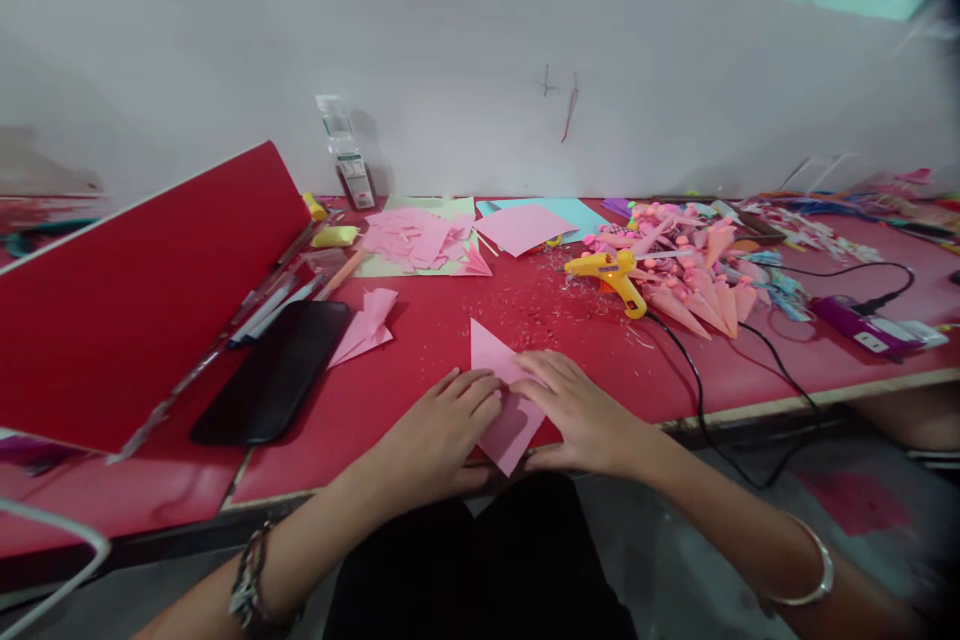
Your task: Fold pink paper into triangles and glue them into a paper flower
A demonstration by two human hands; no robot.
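Observation:
A pink sheet of paper (510, 420) with a pointed far corner lies at the red table's front edge, its near corner reaching just past the edge. From the left, my left hand (450, 420) has its fingers curled onto the sheet, thumb low by the table edge. My right hand (574, 410) grips it from the other side, fingers bent over its upper part and thumb near the edge. The hands partly cover the paper, so how it is folded is hard to make out. Farther left lies a small folded pink paper piece (367, 328).
A yellow glue gun (611, 278) with a black cord rests beside a heap of pink paper cones (709, 270). At left are a black phone (274, 375) and a leaning red board (165, 290). Pink paper scraps (420, 235) and a bottle (352, 170) stand farther back.

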